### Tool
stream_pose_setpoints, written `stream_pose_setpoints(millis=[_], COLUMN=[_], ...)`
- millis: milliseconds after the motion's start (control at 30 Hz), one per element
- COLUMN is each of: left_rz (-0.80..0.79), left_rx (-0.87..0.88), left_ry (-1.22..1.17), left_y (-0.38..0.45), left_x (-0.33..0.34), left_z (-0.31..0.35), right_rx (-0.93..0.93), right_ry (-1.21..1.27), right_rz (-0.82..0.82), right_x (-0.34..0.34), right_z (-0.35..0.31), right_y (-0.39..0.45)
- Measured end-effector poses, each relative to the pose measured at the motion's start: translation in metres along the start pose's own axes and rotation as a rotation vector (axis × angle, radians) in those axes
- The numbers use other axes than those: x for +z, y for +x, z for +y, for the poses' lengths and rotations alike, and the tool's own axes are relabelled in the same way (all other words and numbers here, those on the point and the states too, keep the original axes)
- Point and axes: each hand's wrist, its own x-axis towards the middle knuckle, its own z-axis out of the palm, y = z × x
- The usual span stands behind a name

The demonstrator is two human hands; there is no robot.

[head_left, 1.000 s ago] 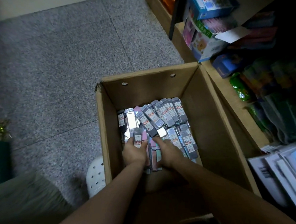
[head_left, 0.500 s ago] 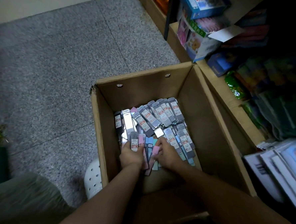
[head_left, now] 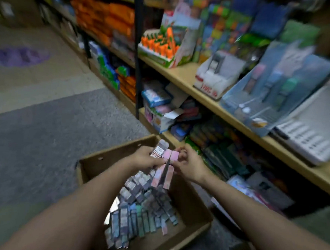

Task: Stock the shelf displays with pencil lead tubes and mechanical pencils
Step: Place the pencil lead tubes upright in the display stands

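Two hands meet above the cardboard box (head_left: 91, 170), sharing one small bunch of lead tubes (head_left: 164, 170) between them. The left hand (head_left: 145, 159) has its fingers curled round the near side of the bunch, where a tube with a red and white label sticks up; the right hand (head_left: 188, 164) pinches the pink-capped tubes from the far side. Held this way, upright and pressed together, the tubes look to be getting squared into a tidy stack so they can go into a display slot in one move, though that is my reading and not something shown.

Inside the box, below the hands, many more tubes (head_left: 141, 210) lie flat in loose overlapping rows, so most of the stock appears not yet shelved. To the right of the box and above it runs a wooden shelf (head_left: 184, 77). On it a white display tray (head_left: 215, 79) with red lettering stands tilted back, and just right of that a blue display (head_left: 274, 89) holds a few hanging items. Either seems a likely target, since both face the aisle with room in them. Blur hides the fine print, so which tray suits these tubes cannot be told
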Motion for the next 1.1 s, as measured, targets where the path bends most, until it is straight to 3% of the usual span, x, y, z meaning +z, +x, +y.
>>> stream_pose_setpoints(millis=[100,400,667,900,967,1100], left_rz=[-0.128,-0.204,-0.074,-0.015,-0.011,-0.029], left_rx=[0.087,0.24,0.301,0.343,0.331,0.311], left_ry=[-0.181,-0.157,-0.261,-0.366,-0.374,-0.372], left_y=[-0.002,-0.015,-0.015,0.016,0.03,0.055], left_x=[0.002,0.005,0.024,0.055,0.065,0.079], left_z=[0.032,0.061,0.094,0.155,0.17,0.188], right_rx=[-0.061,-0.044,-0.088,-0.128,-0.126,-0.199], right_ry=[-0.075,-0.197,-0.348,-0.282,-0.247,-0.403], right_rz=[0.1,0.263,0.252,0.352,0.407,0.631], right_x=[-0.034,-0.069,-0.109,-0.181,-0.208,-0.261], right_z=[-0.039,-0.09,-0.129,-0.148,-0.147,-0.14], right_y=[-0.015,-0.032,-0.021,-0.009,-0.001,0.023])
